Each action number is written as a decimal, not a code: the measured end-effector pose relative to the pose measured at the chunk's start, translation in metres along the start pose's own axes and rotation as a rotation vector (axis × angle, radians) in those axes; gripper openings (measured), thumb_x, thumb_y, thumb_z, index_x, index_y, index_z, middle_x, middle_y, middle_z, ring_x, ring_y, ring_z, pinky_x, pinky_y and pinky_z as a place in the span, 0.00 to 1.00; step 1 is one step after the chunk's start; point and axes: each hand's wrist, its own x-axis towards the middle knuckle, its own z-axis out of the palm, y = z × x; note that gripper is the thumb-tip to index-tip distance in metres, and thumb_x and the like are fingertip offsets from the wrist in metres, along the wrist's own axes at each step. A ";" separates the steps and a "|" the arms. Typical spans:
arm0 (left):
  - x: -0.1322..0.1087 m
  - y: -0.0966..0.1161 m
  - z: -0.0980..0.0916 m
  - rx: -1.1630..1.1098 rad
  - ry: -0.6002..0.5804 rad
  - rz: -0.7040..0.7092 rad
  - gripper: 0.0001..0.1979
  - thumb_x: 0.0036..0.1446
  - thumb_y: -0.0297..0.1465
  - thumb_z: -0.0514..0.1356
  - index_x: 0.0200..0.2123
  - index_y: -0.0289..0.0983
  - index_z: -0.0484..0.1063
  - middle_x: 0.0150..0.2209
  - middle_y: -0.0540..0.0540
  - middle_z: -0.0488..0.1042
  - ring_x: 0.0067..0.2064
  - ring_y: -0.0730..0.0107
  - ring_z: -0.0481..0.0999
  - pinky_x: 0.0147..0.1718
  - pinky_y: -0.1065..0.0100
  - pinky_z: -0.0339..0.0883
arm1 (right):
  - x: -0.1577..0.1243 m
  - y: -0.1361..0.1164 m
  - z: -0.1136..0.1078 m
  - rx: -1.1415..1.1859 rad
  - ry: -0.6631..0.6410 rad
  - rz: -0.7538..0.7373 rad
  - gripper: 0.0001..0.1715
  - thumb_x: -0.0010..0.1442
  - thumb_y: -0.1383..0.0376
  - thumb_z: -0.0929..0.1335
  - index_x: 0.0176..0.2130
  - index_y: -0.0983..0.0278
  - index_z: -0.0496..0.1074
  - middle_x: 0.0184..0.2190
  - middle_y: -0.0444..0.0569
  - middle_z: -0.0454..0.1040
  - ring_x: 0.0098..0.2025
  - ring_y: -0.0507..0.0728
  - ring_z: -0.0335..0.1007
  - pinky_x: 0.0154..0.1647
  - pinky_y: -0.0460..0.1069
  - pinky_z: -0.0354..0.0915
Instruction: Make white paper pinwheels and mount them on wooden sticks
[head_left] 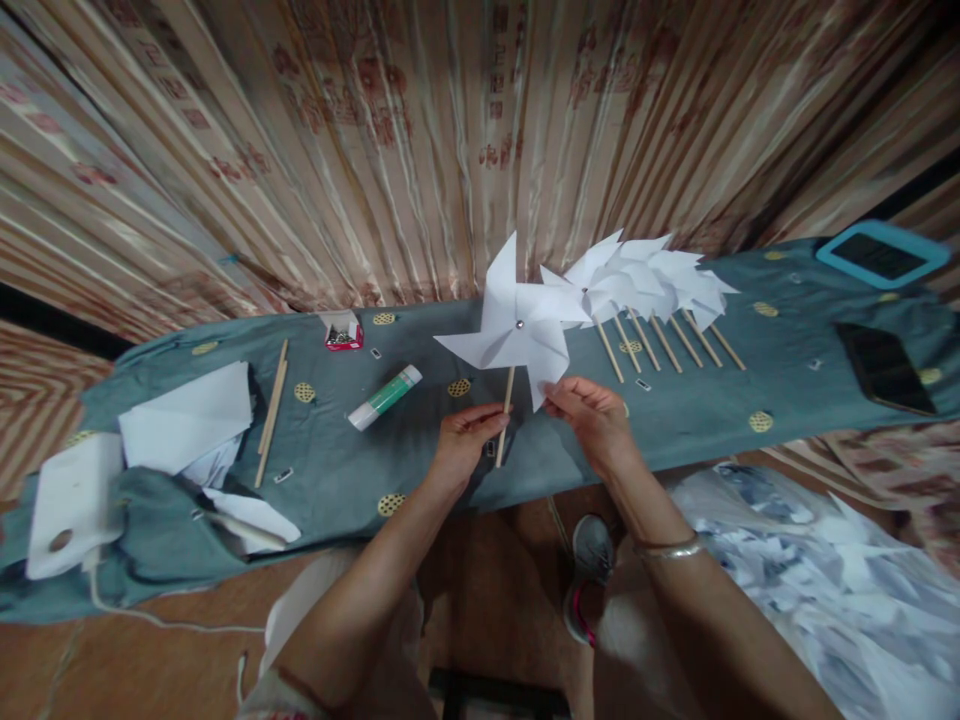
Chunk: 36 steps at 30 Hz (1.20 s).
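Note:
A white paper pinwheel (517, 335) with a silver pin at its centre stands out over the narrow table. My left hand (466, 440) pinches its wooden stick (506, 425) between thumb and fingers. With thumb and forefinger, my right hand (589, 415) grips the tip of the pinwheel's lower right blade. Just beyond, to the right, several more white pinwheels (637, 280) lie overlapping in a row, their sticks pointing toward me. A glue stick (385, 398) with a green label lies left of my left hand.
On the left lie white paper sheets (187, 415), loose wooden sticks (271, 410), a white corded box (75, 505) and a small red box (343, 331) of pins. A blue-framed device (881, 252) and a dark phone (883, 367) lie right. A plastic bag (840, 590) of paper pieces sits below.

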 end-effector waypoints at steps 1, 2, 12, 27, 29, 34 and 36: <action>0.000 0.000 0.000 0.000 -0.002 -0.001 0.16 0.32 0.37 0.74 0.29 0.38 0.82 0.30 0.45 0.81 0.31 0.69 0.75 0.37 0.67 0.67 | 0.000 0.001 0.001 -0.003 -0.005 -0.001 0.18 0.37 0.53 0.79 0.20 0.61 0.74 0.19 0.41 0.72 0.23 0.49 0.62 0.27 0.47 0.59; 0.000 0.000 0.001 -0.001 -0.003 0.000 0.16 0.32 0.37 0.74 0.28 0.38 0.82 0.30 0.45 0.81 0.31 0.69 0.75 0.38 0.67 0.67 | 0.000 0.002 0.002 -0.008 -0.013 0.000 0.18 0.37 0.53 0.79 0.20 0.61 0.74 0.19 0.41 0.72 0.23 0.49 0.63 0.28 0.47 0.60; -0.002 0.002 0.003 -0.025 -0.005 0.002 0.14 0.33 0.35 0.74 0.28 0.37 0.82 0.29 0.46 0.81 0.33 0.67 0.76 0.41 0.64 0.68 | -0.005 0.004 0.013 -0.001 -0.063 0.032 0.19 0.39 0.53 0.78 0.19 0.61 0.72 0.21 0.43 0.75 0.25 0.50 0.67 0.31 0.48 0.65; -0.005 0.005 0.006 -0.079 -0.053 0.008 0.17 0.33 0.37 0.75 0.29 0.37 0.82 0.32 0.45 0.82 0.37 0.63 0.79 0.46 0.61 0.68 | -0.005 0.014 0.027 -0.052 -0.098 -0.026 0.17 0.43 0.52 0.77 0.20 0.61 0.74 0.20 0.43 0.75 0.25 0.51 0.68 0.31 0.49 0.66; -0.005 0.005 0.006 -0.079 -0.052 0.015 0.17 0.33 0.38 0.75 0.30 0.37 0.82 0.31 0.45 0.82 0.35 0.64 0.78 0.45 0.62 0.69 | -0.005 0.014 0.025 -0.102 -0.117 -0.057 0.17 0.45 0.52 0.76 0.21 0.62 0.74 0.20 0.43 0.74 0.24 0.51 0.67 0.29 0.48 0.65; -0.001 0.009 0.004 -0.128 -0.014 0.037 0.18 0.33 0.37 0.75 0.30 0.37 0.82 0.32 0.45 0.82 0.36 0.65 0.78 0.43 0.64 0.69 | -0.006 0.016 0.018 -0.296 -0.098 -0.131 0.19 0.50 0.50 0.73 0.21 0.61 0.73 0.19 0.42 0.73 0.23 0.51 0.64 0.25 0.47 0.60; 0.002 0.012 0.003 -0.166 0.020 0.038 0.17 0.31 0.37 0.75 0.29 0.37 0.82 0.31 0.45 0.82 0.35 0.66 0.78 0.40 0.65 0.69 | -0.009 0.017 0.016 -0.394 -0.112 -0.145 0.18 0.52 0.50 0.73 0.24 0.61 0.75 0.21 0.42 0.73 0.23 0.51 0.65 0.25 0.47 0.60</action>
